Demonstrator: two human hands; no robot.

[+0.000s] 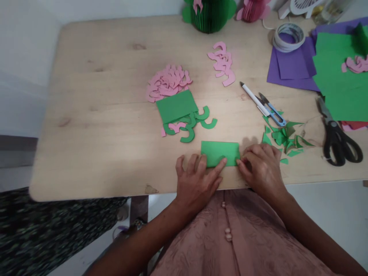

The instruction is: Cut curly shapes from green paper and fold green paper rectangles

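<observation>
A small green paper rectangle (pixel 220 149) lies at the table's front edge between my hands. My left hand (pixel 198 172) is spread over its left part, with one fingertip pressing on the lower middle. At the lower right corner, my right hand (pixel 260 165) pinches the paper between thumb and finger. Just beyond lie another green paper rectangle (pixel 176 105) and several curved green cutouts (pixel 189 128). A heap of pink curved cutouts (pixel 168 82) sits behind them. Green paper scraps (pixel 283 138) are scattered right of my right hand.
Black-handled scissors (pixel 337 142), a pen (pixel 254 98) and small blue snips (pixel 273 111) lie to the right. Farther back are a tape roll (pixel 289 37), purple paper (pixel 293 63), green sheets (pixel 339 84), more pink cutouts (pixel 222 63) and a green honeycomb paper ornament (pixel 209 15).
</observation>
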